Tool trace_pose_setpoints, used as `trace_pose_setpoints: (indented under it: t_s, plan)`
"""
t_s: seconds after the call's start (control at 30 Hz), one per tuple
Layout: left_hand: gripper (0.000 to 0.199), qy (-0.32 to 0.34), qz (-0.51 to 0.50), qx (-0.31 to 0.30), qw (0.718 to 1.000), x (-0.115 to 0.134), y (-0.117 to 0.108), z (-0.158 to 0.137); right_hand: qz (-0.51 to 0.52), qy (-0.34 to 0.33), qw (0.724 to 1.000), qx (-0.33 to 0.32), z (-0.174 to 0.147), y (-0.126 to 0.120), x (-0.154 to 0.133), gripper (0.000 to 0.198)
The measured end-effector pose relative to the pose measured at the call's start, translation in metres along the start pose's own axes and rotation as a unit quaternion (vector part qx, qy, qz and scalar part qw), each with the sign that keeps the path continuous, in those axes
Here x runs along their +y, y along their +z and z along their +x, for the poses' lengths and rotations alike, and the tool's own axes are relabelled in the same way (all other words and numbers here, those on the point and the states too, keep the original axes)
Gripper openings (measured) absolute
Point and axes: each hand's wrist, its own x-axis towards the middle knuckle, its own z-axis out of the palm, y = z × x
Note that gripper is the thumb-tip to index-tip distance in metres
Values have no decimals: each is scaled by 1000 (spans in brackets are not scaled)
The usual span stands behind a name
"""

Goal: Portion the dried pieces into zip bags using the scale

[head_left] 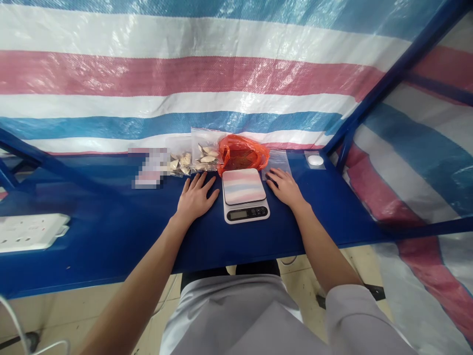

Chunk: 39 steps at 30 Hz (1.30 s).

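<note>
My left hand (197, 196) lies flat on the blue table, fingers spread, just left of a digital kitchen scale (244, 195). On the scale's other side my right hand (284, 187) rests with fingers spread, its fingertips at a clear plastic bag (283, 160). Nothing is on the scale's shiny plate, and I cannot read its display. Behind the scale sits an open orange plastic bag (244, 154) with brownish contents I cannot make out. Clear bags of pale dried slices (207, 157) stand beyond my left fingertips.
A white power strip (31, 231) lies at the table's left end. A white oval object (315, 160) in a small clear bag sits at the far right. Left of the slices is a blurred-out item (150, 167). Striped sheeting (185, 74) hangs behind, with blue frame bars (384, 88) at the sides.
</note>
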Motion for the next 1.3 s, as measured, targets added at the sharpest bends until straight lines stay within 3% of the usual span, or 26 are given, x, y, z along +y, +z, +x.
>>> trace_pose_setpoints:
  t_s: [0.47,0.63,0.8,1.03,1.3]
  plan:
    - [50,11,-29,50,998,-2,-5,-2,-6,-20,999,33,0,5,0,38]
    - [44,60,-45,103,992,7,-30,3,-14,-26,998,50,0,7,-3,35]
    - [41,105,-29,132,985,12,-62,28,-17,-32,998,54,1,8,-5,35]
    - [45,123,27,81,989,-5,-56,67,-8,-44,998,42,2,6,-5,36]
    - [49,122,57,47,990,-7,-45,78,-8,-46,999,27,3,4,-5,38]
